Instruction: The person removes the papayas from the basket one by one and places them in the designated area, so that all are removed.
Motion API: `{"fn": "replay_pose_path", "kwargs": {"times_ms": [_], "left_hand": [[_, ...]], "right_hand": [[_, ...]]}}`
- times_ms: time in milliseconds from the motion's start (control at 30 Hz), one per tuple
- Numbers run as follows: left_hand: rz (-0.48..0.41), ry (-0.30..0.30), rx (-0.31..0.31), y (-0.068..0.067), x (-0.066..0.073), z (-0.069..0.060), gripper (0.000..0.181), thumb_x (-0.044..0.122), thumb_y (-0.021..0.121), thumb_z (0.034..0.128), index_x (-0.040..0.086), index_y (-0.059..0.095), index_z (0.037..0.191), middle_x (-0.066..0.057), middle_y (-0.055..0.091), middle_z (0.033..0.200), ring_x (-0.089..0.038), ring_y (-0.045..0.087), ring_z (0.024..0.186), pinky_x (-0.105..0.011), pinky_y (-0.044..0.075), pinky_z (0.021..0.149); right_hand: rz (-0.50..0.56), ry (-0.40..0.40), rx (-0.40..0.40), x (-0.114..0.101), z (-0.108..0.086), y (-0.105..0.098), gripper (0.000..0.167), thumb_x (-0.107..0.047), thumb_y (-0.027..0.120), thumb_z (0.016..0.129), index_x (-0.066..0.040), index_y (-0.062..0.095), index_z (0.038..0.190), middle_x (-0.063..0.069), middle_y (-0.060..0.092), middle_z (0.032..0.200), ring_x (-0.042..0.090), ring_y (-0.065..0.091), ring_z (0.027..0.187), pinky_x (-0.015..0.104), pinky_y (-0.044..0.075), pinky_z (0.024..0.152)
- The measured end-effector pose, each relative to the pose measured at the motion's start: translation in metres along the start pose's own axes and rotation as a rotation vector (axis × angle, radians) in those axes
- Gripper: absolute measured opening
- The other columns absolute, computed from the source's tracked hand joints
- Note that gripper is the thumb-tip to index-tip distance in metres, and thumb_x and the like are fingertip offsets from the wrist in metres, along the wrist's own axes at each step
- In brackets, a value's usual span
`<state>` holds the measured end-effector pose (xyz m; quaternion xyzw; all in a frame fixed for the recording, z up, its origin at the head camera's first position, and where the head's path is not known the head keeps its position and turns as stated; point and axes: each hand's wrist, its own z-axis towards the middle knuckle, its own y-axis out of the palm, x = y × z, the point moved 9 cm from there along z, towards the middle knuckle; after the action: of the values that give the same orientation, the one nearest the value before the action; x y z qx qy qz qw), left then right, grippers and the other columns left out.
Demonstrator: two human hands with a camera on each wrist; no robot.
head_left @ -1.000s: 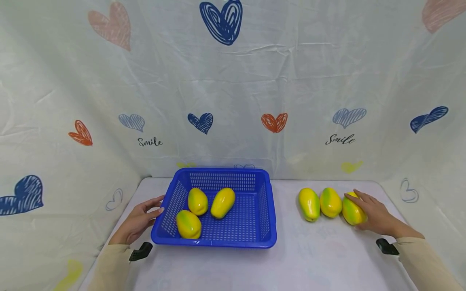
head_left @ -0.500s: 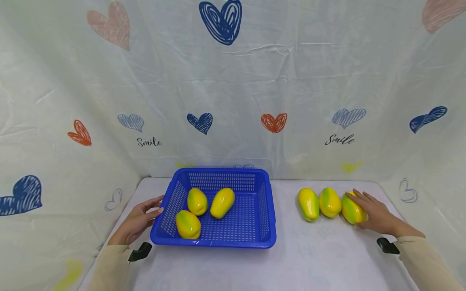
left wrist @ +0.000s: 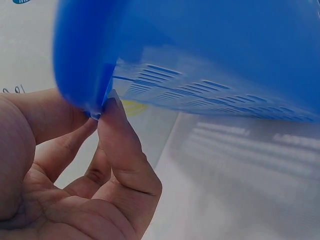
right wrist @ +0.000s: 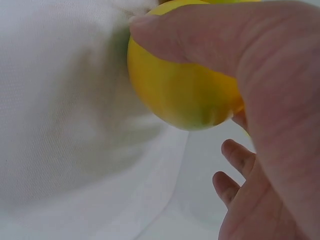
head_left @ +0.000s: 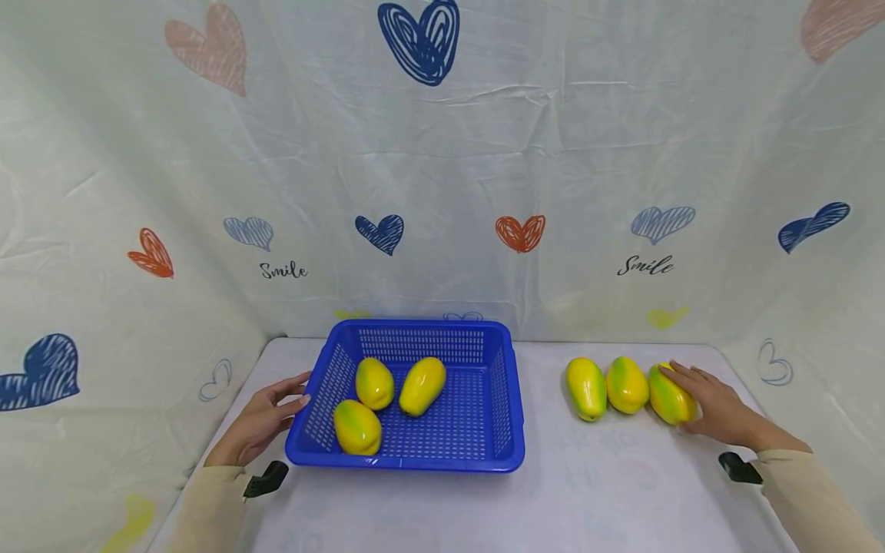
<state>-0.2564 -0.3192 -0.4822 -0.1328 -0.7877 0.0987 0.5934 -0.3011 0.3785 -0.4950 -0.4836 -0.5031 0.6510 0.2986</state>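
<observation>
Watching the head view first, I've got the left hand [head_left: 261,421] at the left side of the blue basket [head_left: 415,464], pinching its rim. Over on the right of the table [head_left: 553,491], the right hand [head_left: 722,408] is on the end fruit [head_left: 667,398], yellow streaked with green, fingers reaching over its top. Next in that row I see the middle fruit [head_left: 627,385], just beside it, then the outer fruit [head_left: 586,389]. Inside the basket lie a front fruit [head_left: 357,428] at the left, a back fruit [head_left: 375,384] behind it, and a longer fruit [head_left: 423,386] near the middle. Behind everything hangs a heart-printed sheet [head_left: 442,169].

Over to my left wrist view: thumb and fingers meet at the basket's rim, its slotted wall stretching away to the right.

And my right wrist view: the thumb lies across the end fruit, gripping it close to the white tabletop; two fingertips show clear below it.
</observation>
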Motion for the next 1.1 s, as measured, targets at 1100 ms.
{"fn": "replay_pose_path", "kwargs": {"times_ms": [1100], "left_hand": [[0.013,-0.027,0.027,-0.001,-0.003,0.001,0.062,0.017,0.058,0.1102,0.002,0.031,0.165,-0.028,0.04,0.149,-0.019,0.062,0.104,-0.023,0.056,0.089]], "right_hand": [[0.018,0.02,0.005,-0.02,-0.001,-0.02,0.104,-0.005,0.094,0.072,-0.001,0.037,0.159,0.041,0.033,0.156,0.063,0.031,0.138,0.083,0.031,0.104]]}}
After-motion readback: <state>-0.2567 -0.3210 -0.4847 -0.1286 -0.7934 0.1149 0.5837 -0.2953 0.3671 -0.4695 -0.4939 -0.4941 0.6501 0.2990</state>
